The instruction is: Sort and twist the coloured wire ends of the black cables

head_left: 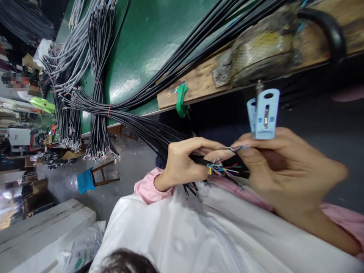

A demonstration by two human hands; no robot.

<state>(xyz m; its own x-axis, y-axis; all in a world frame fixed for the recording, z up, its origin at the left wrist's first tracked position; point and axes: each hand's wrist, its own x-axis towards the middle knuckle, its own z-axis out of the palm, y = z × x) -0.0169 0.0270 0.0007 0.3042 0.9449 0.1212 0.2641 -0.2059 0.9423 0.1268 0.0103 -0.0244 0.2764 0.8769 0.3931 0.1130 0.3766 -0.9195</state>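
My left hand (189, 161) is closed around the ends of a bundle of black cables (145, 129), near my lap. Thin coloured wires (223, 169) fan out below its fingers. Between thumb and fingers, my right hand (280, 167) pinches fine wires (237, 148) that stretch across from the left fingertips. Just above the right hand is a light blue clip (267, 115) on a metal rod. A red tie (109, 110) binds the black bundle where it lies over the table edge.
More black cables (98, 76) and grey cables (75, 49) lie on the green table (136, 41). A wooden board (196, 81) carries a tape-wrapped tool (261, 47) and a green clamp (181, 100). A blue stool (85, 181) stands lower left; a person is far left.
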